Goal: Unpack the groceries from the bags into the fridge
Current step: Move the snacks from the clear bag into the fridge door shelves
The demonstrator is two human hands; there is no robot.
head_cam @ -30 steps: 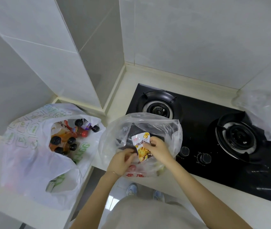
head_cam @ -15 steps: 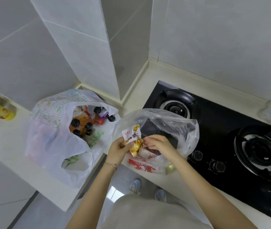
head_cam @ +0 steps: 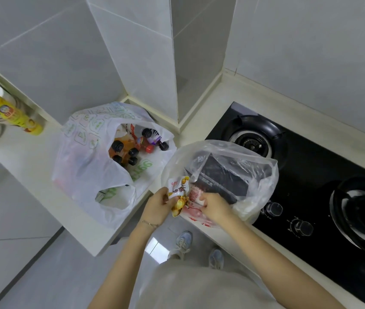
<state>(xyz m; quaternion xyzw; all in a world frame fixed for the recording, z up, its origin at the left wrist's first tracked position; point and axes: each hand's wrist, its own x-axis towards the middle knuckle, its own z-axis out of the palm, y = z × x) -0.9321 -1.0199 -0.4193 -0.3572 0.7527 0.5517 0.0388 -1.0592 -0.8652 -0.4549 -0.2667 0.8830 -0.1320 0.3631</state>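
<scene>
My left hand grips a small white and yellow snack packet at the near rim of a clear plastic bag. That bag sits on the counter edge by the stove and holds a dark box and a pink-printed packet. My right hand reaches into the clear bag's mouth, fingers curled on the pink-printed packet. To the left stands a white printed shopping bag, open, with several dark-capped bottles inside.
A black two-burner gas stove fills the counter to the right, knobs near the bag. A yellow bottle lies at the far left. A tiled pillar rises behind the bags. The floor and my shoes show below the counter corner.
The snack packet passed from my right hand to my left and came out to the bag's rim. My right hand went back into the clear bag. The camera view swung left.
</scene>
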